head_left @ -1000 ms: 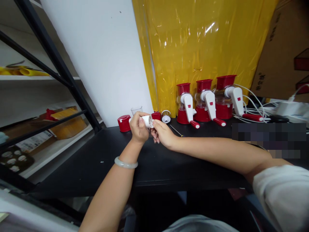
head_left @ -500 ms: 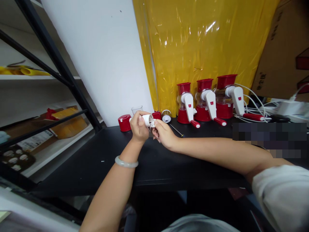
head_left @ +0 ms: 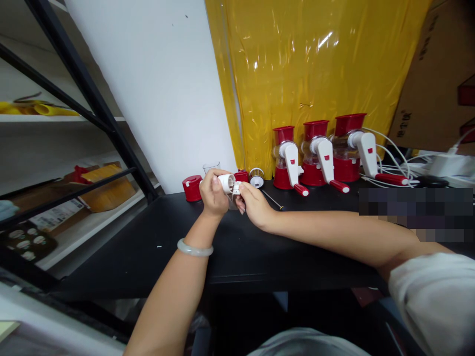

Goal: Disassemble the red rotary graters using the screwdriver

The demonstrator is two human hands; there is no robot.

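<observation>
The white cylinder [head_left: 225,183] is to the right of the red round part [head_left: 192,188], inside the curl of your left hand [head_left: 213,194], with its open end turned away from this red part. Your left fingers are closed around the cylinder. Farther right of the red part, your right hand [head_left: 256,205] pinches a small white piece [head_left: 236,188] at the cylinder's open end; whether it enters inside, I cannot tell. Your left forearm, wearing a pale bracelet [head_left: 195,248], rises toward the red part from below. Your right forearm is almost level, well to the right of the red part.
</observation>
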